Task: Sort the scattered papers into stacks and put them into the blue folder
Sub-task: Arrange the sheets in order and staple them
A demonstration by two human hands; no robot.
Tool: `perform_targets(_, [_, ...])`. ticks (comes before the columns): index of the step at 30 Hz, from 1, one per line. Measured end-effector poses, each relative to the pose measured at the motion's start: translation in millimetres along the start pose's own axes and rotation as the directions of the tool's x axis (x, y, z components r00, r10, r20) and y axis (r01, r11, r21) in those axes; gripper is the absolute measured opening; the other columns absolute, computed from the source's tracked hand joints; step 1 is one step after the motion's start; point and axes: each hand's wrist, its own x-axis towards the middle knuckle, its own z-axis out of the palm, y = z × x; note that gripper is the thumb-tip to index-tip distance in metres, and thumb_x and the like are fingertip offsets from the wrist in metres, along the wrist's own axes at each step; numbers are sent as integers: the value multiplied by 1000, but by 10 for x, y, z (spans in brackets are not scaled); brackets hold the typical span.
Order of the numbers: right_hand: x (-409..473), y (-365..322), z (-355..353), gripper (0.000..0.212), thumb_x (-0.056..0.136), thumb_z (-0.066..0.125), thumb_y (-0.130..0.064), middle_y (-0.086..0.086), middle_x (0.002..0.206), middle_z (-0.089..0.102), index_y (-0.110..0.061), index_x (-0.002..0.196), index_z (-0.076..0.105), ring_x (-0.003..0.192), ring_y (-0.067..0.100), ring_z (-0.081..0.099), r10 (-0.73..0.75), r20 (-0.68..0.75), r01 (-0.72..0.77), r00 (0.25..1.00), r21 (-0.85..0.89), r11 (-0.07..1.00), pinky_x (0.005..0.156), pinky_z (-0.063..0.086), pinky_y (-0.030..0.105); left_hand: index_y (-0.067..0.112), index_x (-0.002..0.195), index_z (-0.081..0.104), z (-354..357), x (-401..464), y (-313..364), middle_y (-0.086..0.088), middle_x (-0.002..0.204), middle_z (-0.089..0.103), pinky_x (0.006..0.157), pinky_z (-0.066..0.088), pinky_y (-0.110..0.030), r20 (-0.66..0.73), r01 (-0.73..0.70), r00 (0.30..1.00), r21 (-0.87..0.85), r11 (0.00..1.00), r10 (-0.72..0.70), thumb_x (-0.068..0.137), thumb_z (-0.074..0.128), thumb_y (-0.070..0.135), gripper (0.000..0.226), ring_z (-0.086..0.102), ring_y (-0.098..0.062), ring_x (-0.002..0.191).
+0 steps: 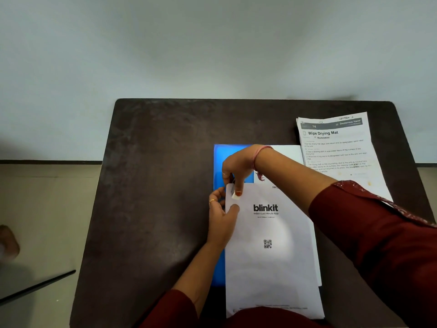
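White paper stack (272,245) lies long-ways toward the person, on top of the blue folder (221,159) | both hands meet at its far left corner | right hand (237,168) pinches a small clip there | left hand (222,216) pinches the paper edge | second stack (340,147) waits far right on the brown table (153,185)

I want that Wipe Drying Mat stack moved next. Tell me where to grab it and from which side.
Judging by its pose, take the Wipe Drying Mat stack at its far right corner, coming in from the table's right side. That corner lies bare and flat, while the right forearm crosses its near end and its left edge sits close beside the white sheet on the blue folder.
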Motion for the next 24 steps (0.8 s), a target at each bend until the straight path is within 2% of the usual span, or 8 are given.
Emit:
perform_targets(4, [6,-13,3,37,84,71,-29,1,113,66,-17,119,65,104,20,61,-11,3,11,1000,-14,1000,97,51,37,23,128,43,-70,32,5,4,116,63,87,55,-30,94,38,994,115,993,-49,89,67,20,46,65,-15,104])
perform_targets(7, [-3,-39,-9,40,86,70,-30,2,116,66,-15,122,65,105,19,60,-23,1,23,1000,-63,998,99,49,32,18,114,58,-112,85,19,2,105,70,83,58,-33,88,49,994,202,978,-68,86,69,34,35,69,-16,94])
perform_targets(11, [-7,-95,-26,38,86,70,-29,0,108,65,-14,121,65,101,16,58,-21,-7,20,1000,-114,993,94,46,27,9,99,66,-156,145,75,-2,92,73,71,58,-26,92,52,993,214,975,-73,86,69,32,26,70,-16,82])
perform_targets(13, [-7,-115,-17,37,87,69,-28,-3,103,61,-13,121,65,98,15,55,-9,-10,8,1000,-132,991,91,43,26,8,99,67,-184,181,69,-3,93,74,77,59,-32,126,57,988,228,972,-87,86,69,33,28,71,-20,86])
perform_targets(17, [20,-125,4,37,88,67,-30,-5,101,57,-16,121,64,101,16,53,6,-24,-10,1000,-172,985,100,41,34,8,102,66,-220,228,56,-4,96,73,84,58,-40,144,94,980,257,962,-135,86,69,35,32,71,-21,89])
perform_targets(24, [92,-67,37,33,88,66,-32,-3,101,57,-18,118,64,101,16,51,13,-40,-20,999,-181,983,105,37,41,8,102,64,-181,254,51,-3,97,72,81,58,-33,83,132,984,267,955,-159,86,69,33,30,70,-21,90])
